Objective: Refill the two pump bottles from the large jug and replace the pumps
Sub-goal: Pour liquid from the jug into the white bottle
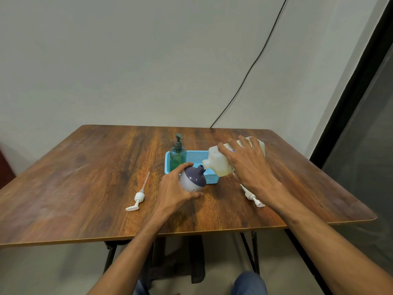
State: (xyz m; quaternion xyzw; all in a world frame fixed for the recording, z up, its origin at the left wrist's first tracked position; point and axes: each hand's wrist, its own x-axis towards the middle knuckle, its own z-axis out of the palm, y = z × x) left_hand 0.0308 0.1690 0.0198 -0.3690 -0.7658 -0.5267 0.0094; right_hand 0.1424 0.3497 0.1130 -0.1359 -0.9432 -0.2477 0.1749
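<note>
Your left hand (174,188) grips tilted purple bottle (194,180); right hand (246,162) clasps jug (219,161), spout at neck beside left hand. Overtilt or drift: spill onto desk (85,177).

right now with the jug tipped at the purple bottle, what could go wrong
1. The jug in the right hand meets the purple bottle at a narrow neck; liquid may miss and run onto the table or blue basket.
2. The left hand holds the round bottle tilted; it might slip.
3. A white pump lies by the right wrist and could get knocked.
</note>
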